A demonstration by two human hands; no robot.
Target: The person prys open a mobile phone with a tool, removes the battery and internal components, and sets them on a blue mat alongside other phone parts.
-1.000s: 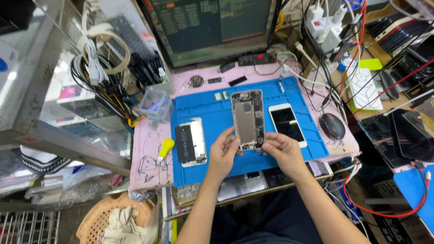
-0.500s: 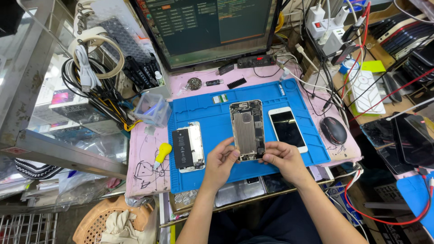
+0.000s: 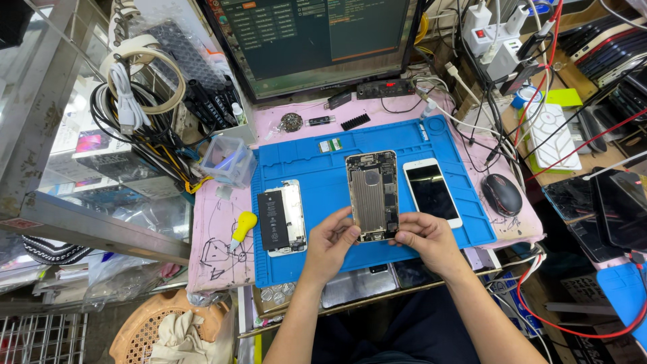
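Phone's lower edge hidden by your fingers; left hand (image 3: 328, 244) & right hand (image 3: 426, 237) both pinch opened phone chassis (image 3: 371, 195) over blue mat (image 3: 323, 175).

Matt blue rubbery mat (image 3: 323, 182); dull bare metal inside opened phone housing (image 3: 372, 195); glossy black glass on white phone (image 3: 432, 192); smooth black plastic mouse (image 3: 501, 194); woven orange plastic basket (image 3: 145, 323).

Setting: phone-repair workshop. Evidence: blue repair mat (image 3: 323, 185) on the tabletop (image 3: 216, 236) carrying an opened phone chassis (image 3: 372, 195), a second opened phone (image 3: 283, 217) at left, an intact phone (image 3: 433, 192) at right. Monitor (image 3: 310, 40) at far edge; cable bundles (image 3: 135, 128) far left; power strip (image 3: 495, 34) far right.
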